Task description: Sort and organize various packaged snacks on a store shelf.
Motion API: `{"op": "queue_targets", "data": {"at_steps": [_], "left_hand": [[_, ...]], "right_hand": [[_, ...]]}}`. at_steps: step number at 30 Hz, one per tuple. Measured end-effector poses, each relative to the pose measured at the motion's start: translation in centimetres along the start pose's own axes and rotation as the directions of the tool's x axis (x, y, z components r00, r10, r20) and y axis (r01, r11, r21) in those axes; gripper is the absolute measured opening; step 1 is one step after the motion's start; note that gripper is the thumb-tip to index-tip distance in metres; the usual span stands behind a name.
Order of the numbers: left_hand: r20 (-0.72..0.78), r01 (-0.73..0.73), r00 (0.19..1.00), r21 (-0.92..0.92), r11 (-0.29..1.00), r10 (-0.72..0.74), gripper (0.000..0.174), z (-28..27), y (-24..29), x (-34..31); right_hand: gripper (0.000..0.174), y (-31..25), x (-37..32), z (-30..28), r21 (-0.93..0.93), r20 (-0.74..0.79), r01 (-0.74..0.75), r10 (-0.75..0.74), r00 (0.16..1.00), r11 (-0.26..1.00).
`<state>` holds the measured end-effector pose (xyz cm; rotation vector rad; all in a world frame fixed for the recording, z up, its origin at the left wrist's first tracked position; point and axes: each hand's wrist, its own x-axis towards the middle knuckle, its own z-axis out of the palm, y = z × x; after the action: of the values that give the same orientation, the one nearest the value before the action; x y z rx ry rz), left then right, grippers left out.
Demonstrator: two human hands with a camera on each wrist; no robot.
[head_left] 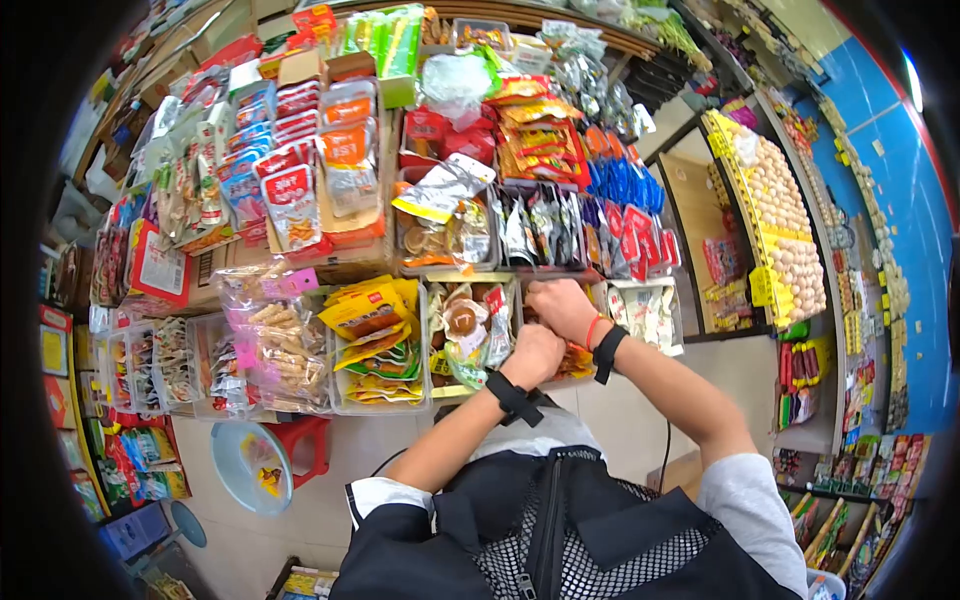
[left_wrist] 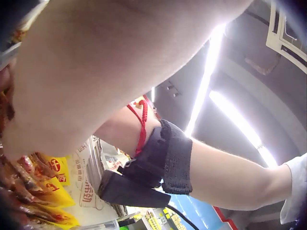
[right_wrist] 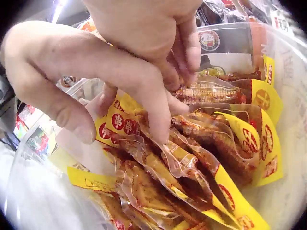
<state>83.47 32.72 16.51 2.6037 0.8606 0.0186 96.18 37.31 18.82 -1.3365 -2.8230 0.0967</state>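
Note:
Both hands work inside a clear plastic bin point(right_wrist: 289, 67) of vacuum-sealed snack packets point(right_wrist: 144, 184) with yellow labels. My left hand point(head_left: 538, 353), on the near side, reaches in from the left in the right wrist view. Its index finger rests against the upright packets, and its thumb stands apart. Beyond it, my right hand point(head_left: 563, 303) bends down over the far packets, its fingertips partly hidden behind the left hand; I cannot tell whether they grip one. In the left wrist view, my forearm covers much of the frame, beside more yellow-labelled packets point(left_wrist: 45, 179).
To the left stand a bin of mixed snacks point(head_left: 437, 355) and a bin of yellow packets point(head_left: 375, 310). White packets point(head_left: 642, 308) fill a bin on the right. Boxes and trays of snacks crowd behind. Egg trays point(head_left: 765, 220) stand far right; a blue basin point(head_left: 228, 478) is below left.

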Motion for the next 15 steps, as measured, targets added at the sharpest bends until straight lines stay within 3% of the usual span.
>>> {"op": "queue_targets", "data": {"at_steps": [1, 4, 5, 8, 10, 12, 15], "left_hand": [[0.062, 0.012, 0.998, -0.018, 1.0, -0.011, 0.018, -0.1, -0.1, 0.2], [-0.04, -0.021, 0.999, -0.085, 0.996, 0.017, 0.023, 0.5, -0.4, 0.2], [0.057, -0.016, 0.998, -0.095, 0.995, 0.022, 0.029, 0.8, -0.6, 0.6], [0.068, -0.05, 0.996, -0.192, 0.98, 0.064, 0.032, -0.9, -0.6, 0.1], [0.027, -0.072, 0.997, -0.163, 0.984, 0.078, 0.031, -0.9, -0.7, 0.0], [0.058, -0.006, 0.998, -0.223, 0.975, 0.019, 0.031, -1.0, -0.4, 0.0], [0.027, 0.026, 0.999, -0.216, 0.976, -0.02, 0.03, -1.1, 0.2, -0.6]], "right_hand": [[0.007, 0.3, 0.3, 0.1, 0.005, 0.037, 0.001, -0.002, 0.999, 1.0], [0.01, 1.4, 0.5, 0.5, 0.1, 0.078, -0.014, 0.006, 0.997, 0.995], [0.012, 1.8, 0.2, 0.7, 0.145, 0.082, -0.024, 0.012, 0.997, 0.989], [0.016, 2.0, -0.8, -0.5, 0.233, 0.028, -0.065, 0.06, 0.998, 0.97], [0.017, 1.9, -2.0, -2.6, 0.21, 0.073, -0.159, 0.146, 0.986, 0.965], [0.012, 2.1, -3.3, -2.5, 0.146, 0.101, -0.212, 0.198, 0.975, 0.966], [0.009, 2.2, -4.2, 0.0, 0.141, 0.027, -0.238, 0.236, 0.971, 0.961]]}}
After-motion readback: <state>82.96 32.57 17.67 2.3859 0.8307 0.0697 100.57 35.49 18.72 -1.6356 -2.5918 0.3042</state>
